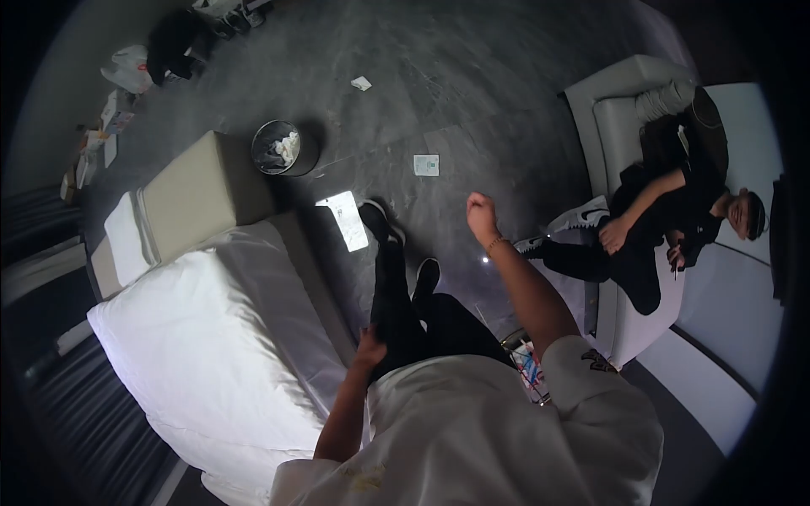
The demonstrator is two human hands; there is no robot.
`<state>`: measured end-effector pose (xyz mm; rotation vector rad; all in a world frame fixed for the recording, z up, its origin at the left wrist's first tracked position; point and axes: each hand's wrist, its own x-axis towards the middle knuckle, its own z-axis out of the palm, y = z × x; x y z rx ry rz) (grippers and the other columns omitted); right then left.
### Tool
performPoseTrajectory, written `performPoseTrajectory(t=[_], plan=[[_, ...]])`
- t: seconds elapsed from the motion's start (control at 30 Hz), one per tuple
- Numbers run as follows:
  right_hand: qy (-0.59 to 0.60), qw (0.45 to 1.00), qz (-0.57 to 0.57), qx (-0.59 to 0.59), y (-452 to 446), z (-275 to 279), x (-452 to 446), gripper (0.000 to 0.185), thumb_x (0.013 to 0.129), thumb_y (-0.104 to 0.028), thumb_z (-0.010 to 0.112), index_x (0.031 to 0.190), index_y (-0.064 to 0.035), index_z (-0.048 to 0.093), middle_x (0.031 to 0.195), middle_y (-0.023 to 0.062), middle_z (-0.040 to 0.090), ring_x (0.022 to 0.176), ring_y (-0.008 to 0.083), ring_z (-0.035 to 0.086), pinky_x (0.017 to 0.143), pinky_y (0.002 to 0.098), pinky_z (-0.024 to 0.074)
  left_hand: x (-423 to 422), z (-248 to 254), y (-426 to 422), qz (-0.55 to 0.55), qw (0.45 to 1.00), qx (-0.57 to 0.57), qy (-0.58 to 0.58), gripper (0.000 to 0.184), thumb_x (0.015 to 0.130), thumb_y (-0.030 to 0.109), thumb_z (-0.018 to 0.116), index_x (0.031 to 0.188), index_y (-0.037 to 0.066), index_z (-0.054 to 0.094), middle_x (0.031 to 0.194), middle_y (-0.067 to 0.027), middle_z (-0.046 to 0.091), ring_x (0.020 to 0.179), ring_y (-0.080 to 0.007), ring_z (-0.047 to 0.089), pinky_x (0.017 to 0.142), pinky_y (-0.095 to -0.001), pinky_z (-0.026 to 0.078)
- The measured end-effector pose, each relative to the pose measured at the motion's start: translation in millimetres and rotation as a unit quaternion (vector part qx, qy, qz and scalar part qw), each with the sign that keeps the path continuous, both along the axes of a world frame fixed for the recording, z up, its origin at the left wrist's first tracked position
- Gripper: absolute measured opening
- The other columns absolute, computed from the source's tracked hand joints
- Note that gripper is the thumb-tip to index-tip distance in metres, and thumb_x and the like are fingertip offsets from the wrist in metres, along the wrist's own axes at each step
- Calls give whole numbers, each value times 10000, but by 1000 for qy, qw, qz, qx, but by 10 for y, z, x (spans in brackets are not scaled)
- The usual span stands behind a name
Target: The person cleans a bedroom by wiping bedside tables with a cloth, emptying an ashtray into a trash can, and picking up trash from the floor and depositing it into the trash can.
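Note:
My left hand hangs low beside my left thigh, near the edge of the bed; its fingers are too dark and small to read. Out in front, above the floor, my right hand is raised with its fingers curled in, and whatever it may hold is hidden. A bracelet circles the right wrist. Ahead on the grey floor lies a small printed paper. A bright white rectangle lies on the floor by my left shoe.
The white-covered bed stands at left, a bin with crumpled tissue beyond it. A crumpled scrap lies farther off. At right a person sits on a light sofa, feet stretched out. A small rack is by my right leg.

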<state>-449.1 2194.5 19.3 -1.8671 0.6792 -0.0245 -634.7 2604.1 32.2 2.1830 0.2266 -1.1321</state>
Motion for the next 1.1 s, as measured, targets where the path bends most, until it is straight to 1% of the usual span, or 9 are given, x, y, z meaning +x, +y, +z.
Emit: performPoseTrajectory(t=[0.03, 0.13, 0.2, 0.33, 0.4, 0.53, 0.77, 0.9, 1.1], plan=[[-15, 1000, 19, -20, -8, -103, 218, 85, 677, 72, 452, 624, 14, 485, 571, 159, 504, 525, 252, 453, 519, 354, 379, 165, -68, -173, -103, 992, 75, 17, 858, 775, 435, 699, 1395, 6, 290, 1317, -232, 463, 1218, -394, 474, 979, -453, 426], [52, 996, 10, -70, 2, -427, 633, 82, 708, 25, 478, 663, 21, 547, 643, 184, 574, 593, 304, 555, 579, 369, 440, 1011, -342, -618, -57, 981, 126, 139, 1069, 666, 547, 736, 1421, 12, 201, 1340, -251, 423, 1200, -424, 477, 953, -479, 441], [251, 962, -50, -94, -39, -744, 842, 125, 751, -34, 496, 723, 16, 606, 728, 216, 617, 713, 372, 612, 654, 389, 480, 1972, 159, -1093, -83, 958, 213, 172, 1091, 637, 593, 731, 1408, 12, 225, 1314, -242, 445, 1179, -397, 503, 927, -479, 458], [324, 937, 62, -113, -5, -1470, 1110, 200, 806, -119, 483, 861, 0, 634, 928, 231, 631, 923, 402, 594, 777, 423, 479, 2528, -179, -1254, -98, 944, 265, 172, 972, 646, 603, 707, 1357, 64, 321, 1277, -217, 481, 1108, -385, 555, 886, -472, 483], [300, 945, 43, -124, -85, -2188, 1098, 175, 826, -94, 491, 824, 10, 632, 839, 271, 610, 828, 414, 614, 698, 453, 476, 2514, -292, -1247, -77, 945, 286, 139, 868, 649, 590, 703, 1289, 78, 416, 1256, -183, 510, 1057, -370, 587, 848, -465, 494], [389, 913, 12, -124, -286, -3057, 1279, 247, 868, -163, 495, 1032, -13, 604, 1012, 205, 635, 947, 388, 599, 795, 448, 486, 2598, -181, -1224, 55, 951, 291, 92, 731, 679, 525, 717, 1226, 88, 506, 1143, -145, 588, 1009, -356, 605, 808, -465, 488], [192, 940, 92, -267, -676, -4570, 1414, 350, 845, -248, 615, 1107, -18, 582, 1017, 183, 647, 968, 340, 613, 818, 438, 480, 2395, -177, -1524, 121, 942, 300, 85, 582, 685, 368, 760, 1148, 85, 549, 1060, -147, 592, 938, -372, 611, 765, -454, 496], [281, 941, 107, -153, -811, -4707, 1539, 418, 826, -221, 664, 1175, -28, 542, 1058, 172, 629, 974, 308, 606, 838, 395, 474, 2413, -179, -1664, 112, 941, 304, 101, 557, 688, 308, 759, 1146, 70, 548, 1014, -131, 581, 912, -361, 611, 760, -438, 501], [285, 949, 120, -55, -895, -4808, 1507, 162, 796, -174, 696, 878, -36, 681, 792, 121, 678, 742, 261, 655, 690, 340, 510, 2724, -137, -1789, 144, 938, 286, 135, 537, 728, 224, 751, 1162, -7, 536, 1039, -188, 583, 934, -374, 601, 827, -422, 492]])
